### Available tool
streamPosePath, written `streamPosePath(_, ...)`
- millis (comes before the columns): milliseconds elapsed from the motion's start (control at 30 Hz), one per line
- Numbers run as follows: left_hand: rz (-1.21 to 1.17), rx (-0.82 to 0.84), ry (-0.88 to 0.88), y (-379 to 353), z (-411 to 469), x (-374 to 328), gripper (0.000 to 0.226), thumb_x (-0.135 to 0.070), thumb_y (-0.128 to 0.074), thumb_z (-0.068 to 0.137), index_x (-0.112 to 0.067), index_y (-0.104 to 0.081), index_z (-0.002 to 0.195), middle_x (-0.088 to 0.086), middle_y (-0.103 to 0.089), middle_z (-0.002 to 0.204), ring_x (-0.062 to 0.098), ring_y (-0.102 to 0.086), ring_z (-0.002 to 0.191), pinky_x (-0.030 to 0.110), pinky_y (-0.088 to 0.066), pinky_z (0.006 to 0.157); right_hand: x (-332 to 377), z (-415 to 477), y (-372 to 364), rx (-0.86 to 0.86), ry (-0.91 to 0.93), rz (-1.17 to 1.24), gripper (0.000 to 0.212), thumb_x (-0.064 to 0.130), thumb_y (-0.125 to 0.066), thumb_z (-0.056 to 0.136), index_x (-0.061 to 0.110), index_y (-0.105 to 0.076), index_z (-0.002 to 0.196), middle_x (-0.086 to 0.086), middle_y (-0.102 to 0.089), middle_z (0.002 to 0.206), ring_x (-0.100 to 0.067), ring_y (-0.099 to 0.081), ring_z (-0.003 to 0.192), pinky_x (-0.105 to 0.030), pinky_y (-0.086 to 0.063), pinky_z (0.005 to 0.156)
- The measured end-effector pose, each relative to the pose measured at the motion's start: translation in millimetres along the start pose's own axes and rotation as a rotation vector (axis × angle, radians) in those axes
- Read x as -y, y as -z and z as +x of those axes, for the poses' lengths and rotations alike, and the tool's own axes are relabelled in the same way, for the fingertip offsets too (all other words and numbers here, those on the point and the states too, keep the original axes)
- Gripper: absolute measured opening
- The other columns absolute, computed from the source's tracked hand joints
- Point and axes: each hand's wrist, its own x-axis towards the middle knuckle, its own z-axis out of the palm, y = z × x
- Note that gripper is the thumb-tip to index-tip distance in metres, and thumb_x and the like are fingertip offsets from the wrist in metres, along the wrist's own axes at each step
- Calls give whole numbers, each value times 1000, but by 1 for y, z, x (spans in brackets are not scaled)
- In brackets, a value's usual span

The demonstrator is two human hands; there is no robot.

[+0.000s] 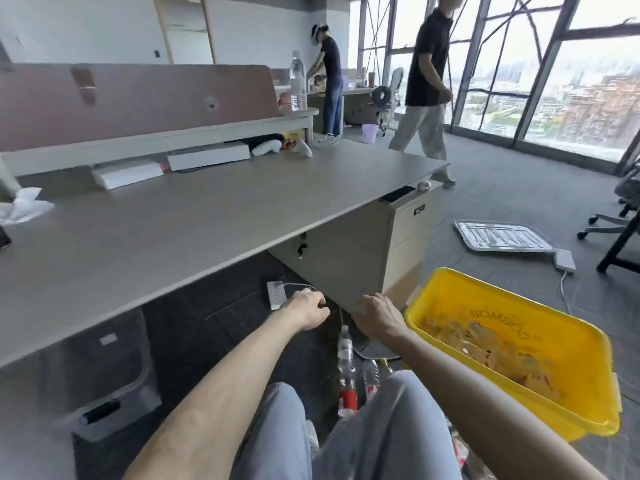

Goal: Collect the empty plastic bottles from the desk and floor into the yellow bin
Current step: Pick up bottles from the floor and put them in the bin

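Several clear plastic bottles lie on the dark floor between my knees; the nearest bottle [346,370] has a white cap and a red label. My left hand [306,310] and my right hand [377,318] hover above them under the desk edge, fingers curled, nothing visibly held. The yellow bin [585,393] stands tilted on the floor to my right and holds several crushed clear bottles. Another tall clear bottle [298,81] stands upright on the raised shelf at the far end of the desk [207,209].
A drawer cabinet [408,233] sits under the desk right of my hands. A white power strip [276,294] lies on the floor. A metal tray [504,236] and office chair [620,216] stand at right. Two people stand by the windows.
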Motion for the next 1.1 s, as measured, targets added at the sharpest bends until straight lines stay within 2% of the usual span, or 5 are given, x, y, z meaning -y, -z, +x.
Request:
streamPosePath(367, -25, -28, 34, -44, -32, 17, 40, -36, -46, 96, -21, -55, 132, 7, -47, 138, 26, -42, 129, 39, -38, 105, -26, -19, -45, 33, 5, 43, 27, 29, -53, 86, 19, -68, 106, -10, -63, 109, -33, -59, 108, -40, -52, 86)
streamPosePath(533, -58, 56, 66, -95, 7, 35, 37, -33, -48, 96, -20, -58, 129, 7, -49, 138, 26, -43, 129, 35, -37, 106, -67, -11, -89, 141, -125, 20, 33, 35, -51, 91, 17, -65, 116, -11, -59, 119, -33, -55, 113, -41, -49, 92)
streamPosePath(667, -81, 170, 118, -151, 39, 51, 36, -33, -48, 96, -20, -58, 128, 4, -52, 135, 24, -44, 129, 32, -35, 102, -111, 2, -131, 237, -222, 57, 37, 41, -47, 86, 21, -59, 114, -14, -60, 115, -35, -58, 104, -40, -47, 80)
streamPosePath(867, -164, 364, 201, -230, 86, 65, 34, -28, -48, 95, -17, -59, 125, 9, -53, 131, 26, -47, 124, 32, -37, 101, -175, 16, -203, 299, -440, 116, 43, 41, -49, 91, 14, -57, 124, -18, -58, 125, -36, -52, 117, -42, -44, 96)
streamPosePath(1100, -234, 468, 283, -324, 135, 80, 28, -24, -47, 96, -14, -62, 117, 9, -54, 126, 25, -53, 114, 27, -39, 91, -227, 17, -298, 459, -643, 217, 42, 38, -52, 85, 12, -55, 118, -21, -62, 113, -39, -60, 101, -42, -49, 83)
